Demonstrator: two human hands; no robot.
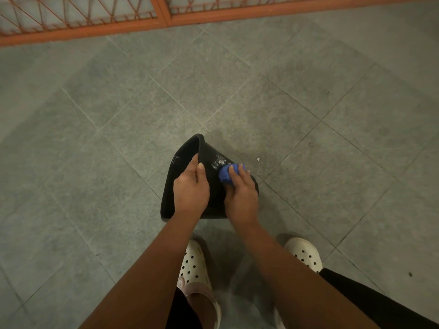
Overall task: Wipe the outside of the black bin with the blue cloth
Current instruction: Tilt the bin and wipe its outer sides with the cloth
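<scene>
Dim, even, grey-green light over the tiled floor [308, 103]. The brightest zone is the top of the frame, where pale panels glow behind the orange grille [78, 22]. A soft, diffuse shadow spreads on the floor to the upper right of the bin [185, 176], whose dark wall shows a small white glare patch. Colours are muted except for the blue cloth [226, 173]. Wide-angle distortion bows the grille rail and the tile joints toward the edges. At the bottom of the frame the forearms [152, 269] are soft, and a pale blur lies between the shoes [193, 264].
</scene>
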